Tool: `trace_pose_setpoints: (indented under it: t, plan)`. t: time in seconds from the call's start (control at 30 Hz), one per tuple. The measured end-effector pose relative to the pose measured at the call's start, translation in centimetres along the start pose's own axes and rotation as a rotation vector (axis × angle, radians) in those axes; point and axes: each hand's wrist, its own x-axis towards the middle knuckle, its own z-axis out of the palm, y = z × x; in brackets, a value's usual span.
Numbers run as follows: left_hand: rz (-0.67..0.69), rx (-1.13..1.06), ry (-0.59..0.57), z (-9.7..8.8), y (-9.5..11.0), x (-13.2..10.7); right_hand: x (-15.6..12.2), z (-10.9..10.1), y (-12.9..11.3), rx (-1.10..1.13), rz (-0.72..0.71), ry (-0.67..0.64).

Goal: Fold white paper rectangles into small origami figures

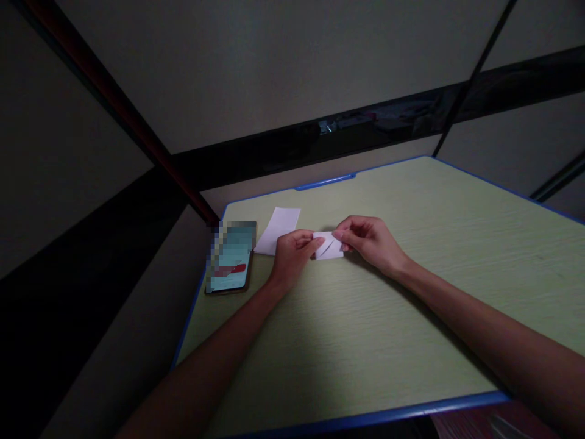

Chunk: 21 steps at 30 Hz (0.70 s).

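While the left hand (291,256) pinches one side of the folded paper (329,249), right of the phone (235,253), the right hand (369,241) grips the other. It looks light, fairly stiff where layered, yet easily creased; its edges seem the best hold.

The pale green wood-grain desk with blue edging (475,225) leaves wide passage right of the right hand (372,242) and between the forearms. Between the hands, a small folded white paper (328,249) bars the way. A dark-framed rectangular phone (231,259) and flat white rectangular paper (278,228) crowd the left hand's (290,259) outer side; a grey panelled wall (297,73) limits the far side.
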Motion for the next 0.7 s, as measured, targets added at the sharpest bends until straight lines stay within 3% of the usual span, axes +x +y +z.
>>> trace_pose_setpoints:
  t: [0.2, 0.47, 0.7]
  plan:
    - [0.057, 0.032, 0.03, -0.21, -0.12, -0.03, -0.05, 0.2, -0.2, -0.009, -0.005, -0.038]
    - [0.258, 0.189, 0.068, 0.0, 0.31, -0.52, -0.19, 0.39, -0.09, -0.036, -0.01, -0.094]
    - [0.273, 0.326, 0.121, -0.15, 0.57, -0.71, -0.38, 0.72, -0.42, -0.053, 0.035, -0.112]
